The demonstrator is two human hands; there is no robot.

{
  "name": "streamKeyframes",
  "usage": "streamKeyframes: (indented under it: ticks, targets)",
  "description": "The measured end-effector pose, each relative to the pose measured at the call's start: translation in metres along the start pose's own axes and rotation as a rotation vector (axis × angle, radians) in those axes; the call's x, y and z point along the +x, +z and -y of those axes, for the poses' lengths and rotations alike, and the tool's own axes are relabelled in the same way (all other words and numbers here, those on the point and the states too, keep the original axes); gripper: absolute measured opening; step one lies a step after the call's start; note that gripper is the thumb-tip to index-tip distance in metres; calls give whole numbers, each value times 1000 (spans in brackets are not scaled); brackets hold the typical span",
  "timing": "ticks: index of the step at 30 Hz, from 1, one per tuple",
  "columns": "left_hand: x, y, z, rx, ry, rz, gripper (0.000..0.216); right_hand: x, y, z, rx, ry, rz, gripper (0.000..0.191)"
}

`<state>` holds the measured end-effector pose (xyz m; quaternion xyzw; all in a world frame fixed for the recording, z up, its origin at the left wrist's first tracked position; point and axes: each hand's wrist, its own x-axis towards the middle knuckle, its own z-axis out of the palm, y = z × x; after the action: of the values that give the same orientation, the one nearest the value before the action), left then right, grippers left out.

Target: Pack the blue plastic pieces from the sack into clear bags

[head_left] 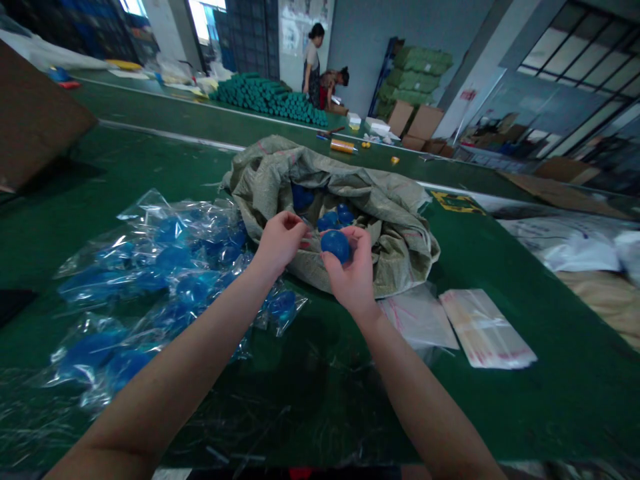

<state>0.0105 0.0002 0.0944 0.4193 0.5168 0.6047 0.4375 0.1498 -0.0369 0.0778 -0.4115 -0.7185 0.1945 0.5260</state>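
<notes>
In my right hand [353,267] is a smooth blue ball [335,247], gripped between thumb and fingers. My left hand [283,241] is closed in a pinch just to the left of it; a faint clear sheen shows by its fingertips, but what they hold is too indistinct to name. Both hands are over the near rim of a grey-green woven sack [405,257], rolled open on the green table. More blue balls [329,219] lie inside the sack. Left of it, clear bags with blue items [173,260] inside are heaped together.
Right of the sack lie a stack of flat clear bags [487,327] and looser bags [420,317]. A cardboard box [37,120] stands at far left. Green rolls [270,97] and an orange cylinder [343,146] are beyond, near two people [313,67].
</notes>
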Motion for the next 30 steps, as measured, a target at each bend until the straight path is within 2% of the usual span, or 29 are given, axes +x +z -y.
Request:
streamKeyframes:
  ticks: [4,12,18,21,28,30]
  targets:
    - [-3,0,1,152,129,58,8,5,-4,-2,21,40,137,38]
    - [-9,-3,-3,416,292,77,9,9,-6,-3,-81,68,118,38]
    - [-7,-5,-3,421,272,95,10,12,-7,-7,-117,-20,141,38]
    - [-7,-5,-4,406,270,103,11,13,-8,-9,-119,-17,138,41]
    - [-11,-4,-6,567,369,156,20,15,-9,-14,-179,-94,111,34]
    - [-10,-4,-6,570,386,161,21,16,-10,-14,-174,-75,97,35]
